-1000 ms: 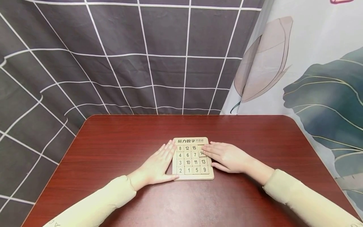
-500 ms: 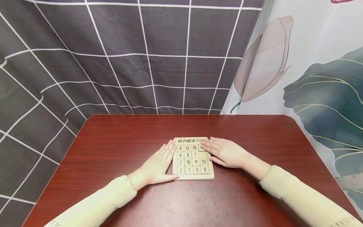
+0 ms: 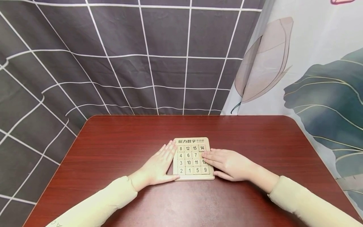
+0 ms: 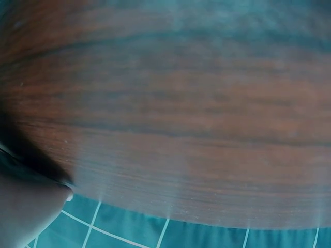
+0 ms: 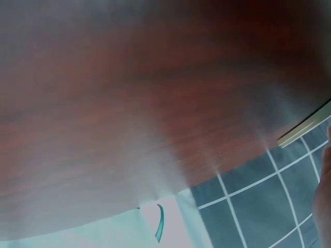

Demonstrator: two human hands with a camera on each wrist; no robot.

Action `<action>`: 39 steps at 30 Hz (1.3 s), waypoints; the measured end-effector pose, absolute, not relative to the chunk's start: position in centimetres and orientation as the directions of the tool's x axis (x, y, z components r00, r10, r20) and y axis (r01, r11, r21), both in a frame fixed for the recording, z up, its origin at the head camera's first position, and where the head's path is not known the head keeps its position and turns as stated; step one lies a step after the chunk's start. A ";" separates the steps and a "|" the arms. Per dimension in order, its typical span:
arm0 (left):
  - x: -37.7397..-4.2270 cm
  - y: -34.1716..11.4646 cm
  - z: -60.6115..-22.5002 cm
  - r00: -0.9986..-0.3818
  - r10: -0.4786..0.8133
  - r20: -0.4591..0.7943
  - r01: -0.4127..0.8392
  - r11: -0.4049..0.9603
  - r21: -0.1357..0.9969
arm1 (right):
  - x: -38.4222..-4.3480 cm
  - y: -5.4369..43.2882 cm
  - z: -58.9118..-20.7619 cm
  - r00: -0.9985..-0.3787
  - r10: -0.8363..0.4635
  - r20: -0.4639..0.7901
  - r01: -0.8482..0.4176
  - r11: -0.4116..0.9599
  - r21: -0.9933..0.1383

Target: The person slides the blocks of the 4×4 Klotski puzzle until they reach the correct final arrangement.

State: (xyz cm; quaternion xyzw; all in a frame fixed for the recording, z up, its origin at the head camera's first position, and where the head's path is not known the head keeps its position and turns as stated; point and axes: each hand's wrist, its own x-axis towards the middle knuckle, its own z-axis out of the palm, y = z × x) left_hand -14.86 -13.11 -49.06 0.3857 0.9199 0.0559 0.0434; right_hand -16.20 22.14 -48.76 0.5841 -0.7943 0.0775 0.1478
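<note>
A sliding number puzzle (image 3: 195, 177) lies flat on the table, its wooden tiles printed with numbers. Tile 14 (image 3: 202, 148) sits in the top right corner, and my right fingertips partly cover the gap beneath it. My right hand (image 3: 228, 163) lies palm down from the right, straight fingertips touching the right column at tile 13 (image 3: 204, 162). Along the left edge, my left hand (image 3: 156, 165) rests with straight fingers, its thumb at the lower left corner. The left wrist view catches part of the left hand (image 4: 31, 212); the right wrist view shows the board's edge (image 5: 306, 125).
The red-brown table (image 3: 127, 135) has rounded far corners. Behind it and to the left hangs a dark grid-patterned curtain (image 3: 167, 72), with a pale leaf-print curtain (image 3: 312, 78) on the right.
Tile 14 has slid up into the top right corner, leaving the gap below it. My right hand went up with it, then came back down to tile 13. The left hand stays put.
</note>
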 end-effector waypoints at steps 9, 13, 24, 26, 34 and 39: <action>-14.9 -13.2 -49.1 -0.694 0.719 -0.032 0.710 0.691 0.134 | -16.0 22.3 -49.0 -0.264 -0.910 0.319 -0.950 0.303 0.077; -14.9 -13.1 -49.1 -0.696 0.717 -0.036 0.707 0.693 0.140 | -16.5 22.3 -48.9 -0.299 -0.905 0.302 -0.940 0.334 0.071; -14.8 -13.1 -49.0 -0.699 0.714 -0.038 0.702 0.696 0.151 | -16.9 22.2 -48.7 -0.327 -0.901 0.286 -0.934 0.353 0.045; -14.8 -13.1 -48.9 -0.699 0.714 -0.035 0.703 0.696 0.149 | -16.5 22.3 -48.6 -0.321 -0.901 0.292 -0.937 0.348 0.044; -14.7 -13.1 -48.9 -0.701 0.713 -0.036 0.701 0.697 0.154 | -14.1 22.8 -48.6 -0.235 -0.923 0.304 -0.961 0.268 0.072; -14.7 -13.1 -49.0 -0.699 0.714 -0.036 0.703 0.695 0.147 | -13.3 22.9 -48.7 -0.193 -0.932 0.308 -0.967 0.233 0.100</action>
